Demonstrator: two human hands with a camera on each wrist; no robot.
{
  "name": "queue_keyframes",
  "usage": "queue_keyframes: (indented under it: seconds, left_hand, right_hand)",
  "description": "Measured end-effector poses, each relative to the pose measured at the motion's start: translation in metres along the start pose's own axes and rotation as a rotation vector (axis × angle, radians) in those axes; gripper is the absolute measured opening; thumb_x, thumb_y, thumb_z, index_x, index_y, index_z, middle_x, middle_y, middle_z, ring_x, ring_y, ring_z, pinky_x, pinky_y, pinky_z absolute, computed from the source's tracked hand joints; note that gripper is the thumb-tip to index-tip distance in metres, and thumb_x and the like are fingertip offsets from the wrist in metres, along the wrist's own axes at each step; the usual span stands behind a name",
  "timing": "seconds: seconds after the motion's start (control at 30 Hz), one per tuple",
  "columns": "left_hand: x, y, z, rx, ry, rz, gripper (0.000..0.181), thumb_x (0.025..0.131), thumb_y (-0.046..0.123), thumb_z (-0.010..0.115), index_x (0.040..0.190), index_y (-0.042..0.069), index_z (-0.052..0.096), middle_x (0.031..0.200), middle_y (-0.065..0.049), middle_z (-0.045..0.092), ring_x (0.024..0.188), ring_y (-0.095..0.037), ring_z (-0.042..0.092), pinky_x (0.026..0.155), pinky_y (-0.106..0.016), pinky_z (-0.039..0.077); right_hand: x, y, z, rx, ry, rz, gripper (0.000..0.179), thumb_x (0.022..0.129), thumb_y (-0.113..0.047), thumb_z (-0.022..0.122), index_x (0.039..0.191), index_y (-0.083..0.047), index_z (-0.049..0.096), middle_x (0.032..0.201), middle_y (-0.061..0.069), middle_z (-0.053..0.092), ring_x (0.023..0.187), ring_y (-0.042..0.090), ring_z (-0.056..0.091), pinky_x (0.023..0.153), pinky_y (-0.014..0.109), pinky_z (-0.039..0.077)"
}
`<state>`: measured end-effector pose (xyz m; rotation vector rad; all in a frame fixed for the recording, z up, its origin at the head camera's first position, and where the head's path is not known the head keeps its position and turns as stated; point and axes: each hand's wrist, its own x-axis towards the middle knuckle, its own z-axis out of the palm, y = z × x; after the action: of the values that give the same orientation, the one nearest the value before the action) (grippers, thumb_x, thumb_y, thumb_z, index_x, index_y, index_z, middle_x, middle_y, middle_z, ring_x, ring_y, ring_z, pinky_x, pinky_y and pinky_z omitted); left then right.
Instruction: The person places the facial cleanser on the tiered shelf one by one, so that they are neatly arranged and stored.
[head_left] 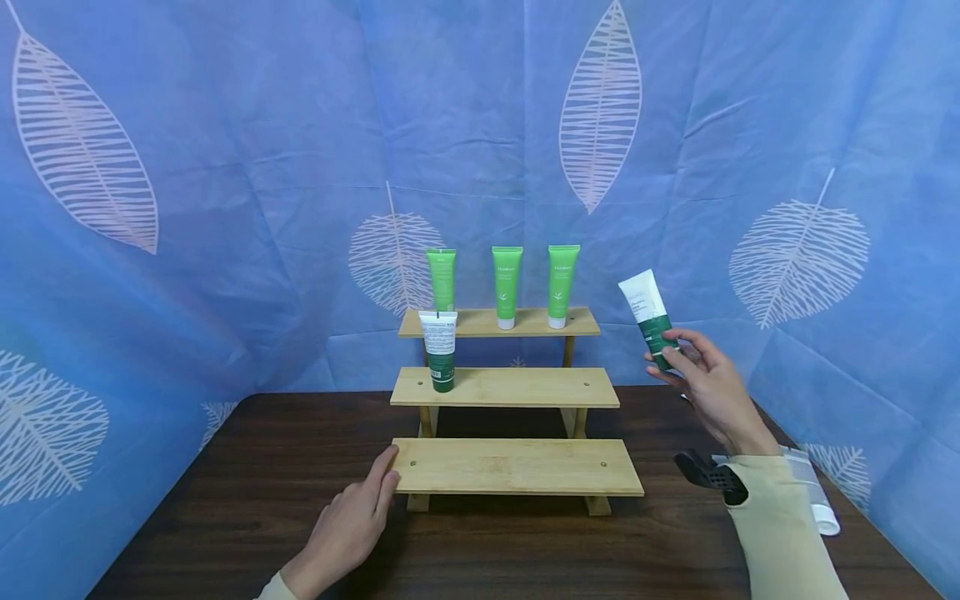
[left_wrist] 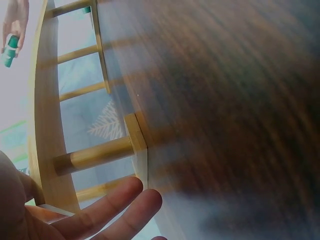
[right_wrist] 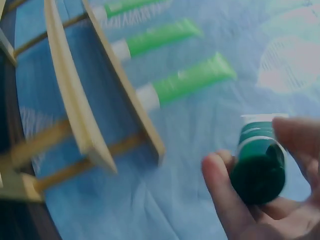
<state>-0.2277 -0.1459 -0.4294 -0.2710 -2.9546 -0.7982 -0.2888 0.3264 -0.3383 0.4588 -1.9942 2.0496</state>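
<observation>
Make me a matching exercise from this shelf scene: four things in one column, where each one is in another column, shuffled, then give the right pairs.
Things:
1. three light green tubes
2. white and dark green tube on the rack
3. left hand
4. white and dark green tube in the air

Places:
A. held by the right hand
B. top shelf
C. touching the bottom shelf at its left end
D. middle shelf

Pairs: 1-B, 2-D, 3-C, 4-A

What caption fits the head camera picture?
Right hand lifts a white-and-dark-green plastic tube beside a three-step wooden shelf.
</observation>
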Motion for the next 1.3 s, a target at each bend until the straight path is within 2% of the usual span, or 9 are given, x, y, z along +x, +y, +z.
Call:
queue_keyframes:
  seconds: [0.13,0.27,0.43,0.53,0.63,0.8,0.93,1.07,1.3]
  left_hand:
    - [-0.001,0.000,-0.001,0.000,0.006,0.012,0.055,0.112,0.047,0.032,0.156,0.014,0.040,0.081,0.004,0.062,0.055,-0.011,0.045,0.048,-0.032,0.034]
    - [-0.001,0.000,0.000,0.000,0.010,0.015,0.055,0.112,0.046,0.033,0.156,0.015,0.040,0.081,0.004,0.062,0.055,-0.011,0.044,0.048,-0.031,0.034]
    - [-0.001,-0.001,0.000,-0.005,0.004,0.002,0.054,0.112,0.045,0.033,0.156,0.015,0.040,0.082,0.003,0.063,0.055,-0.012,0.045,0.049,-0.032,0.035]
    - [0.000,-0.001,0.000,-0.008,-0.002,-0.005,0.054,0.112,0.045,0.033,0.156,0.014,0.040,0.083,0.002,0.064,0.055,-0.012,0.045,0.049,-0.032,0.034]
    - [0.000,0.000,0.000,-0.010,-0.003,-0.009,0.055,0.112,0.046,0.033,0.156,0.014,0.040,0.082,0.003,0.062,0.053,-0.013,0.044,0.048,-0.032,0.034]
    - [0.001,0.000,0.002,0.003,0.006,-0.005,0.053,0.112,0.044,0.035,0.156,0.014,0.040,0.079,0.005,0.058,0.050,-0.013,0.041,0.047,-0.031,0.032]
    - [0.000,-0.001,0.002,0.012,0.007,-0.014,0.052,0.112,0.042,0.037,0.156,0.014,0.040,0.077,0.006,0.056,0.050,-0.013,0.041,0.047,-0.031,0.031]
    - [0.001,-0.002,0.002,0.011,0.007,-0.013,0.052,0.112,0.041,0.038,0.156,0.014,0.040,0.073,0.006,0.051,0.049,-0.013,0.039,0.047,-0.030,0.030]
    - [0.000,-0.002,0.002,-0.002,-0.006,-0.006,0.054,0.112,0.045,0.036,0.158,0.016,0.038,0.062,0.002,0.044,0.046,-0.014,0.035,0.045,-0.030,0.028]
  right_hand:
    - [-0.001,-0.006,0.018,-0.081,0.066,-0.025,0.027,0.104,-0.020,0.061,0.128,-0.015,0.051,0.121,-0.002,0.058,0.104,0.004,0.067,0.088,0.021,0.054]
    - [-0.002,-0.013,0.034,-0.243,0.099,0.039,0.026,0.105,-0.028,0.061,0.127,-0.023,0.049,0.120,-0.008,0.058,0.104,0.006,0.059,0.088,0.022,0.046]
    - [-0.002,-0.020,0.057,-0.342,0.065,0.064,0.045,0.107,-0.030,0.057,0.142,-0.014,0.034,0.132,0.013,0.058,0.106,0.008,0.059,0.092,0.027,0.043]
    - [-0.001,-0.022,0.072,-0.321,0.053,0.053,0.053,0.108,-0.027,0.054,0.148,-0.006,0.025,0.142,0.027,0.050,0.104,0.003,0.061,0.092,0.026,0.048]
    - [0.001,-0.020,0.086,-0.269,0.037,0.045,0.054,0.109,-0.023,0.050,0.151,-0.006,0.021,0.147,0.030,0.044,0.104,0.003,0.064,0.092,0.027,0.053]
    - [0.003,-0.013,0.106,-0.250,-0.030,0.008,0.045,0.110,-0.017,0.045,0.152,-0.010,0.029,0.147,0.026,0.041,0.110,0.023,0.066,0.092,0.043,0.056]
    - [0.003,-0.007,0.122,-0.264,-0.075,-0.007,0.041,0.110,-0.017,0.047,0.149,-0.011,0.037,0.147,0.024,0.041,0.114,0.034,0.065,0.091,0.045,0.057]
    - [0.003,-0.004,0.136,-0.275,-0.104,0.010,0.043,0.108,-0.021,0.056,0.148,-0.016,0.042,0.145,0.021,0.044,0.115,0.036,0.066,0.089,0.042,0.058]
    - [0.006,0.006,0.154,-0.437,-0.102,-0.029,0.038,0.102,-0.016,0.066,0.136,-0.013,0.050,0.132,0.019,0.058,0.117,0.032,0.061,0.085,0.036,0.055]
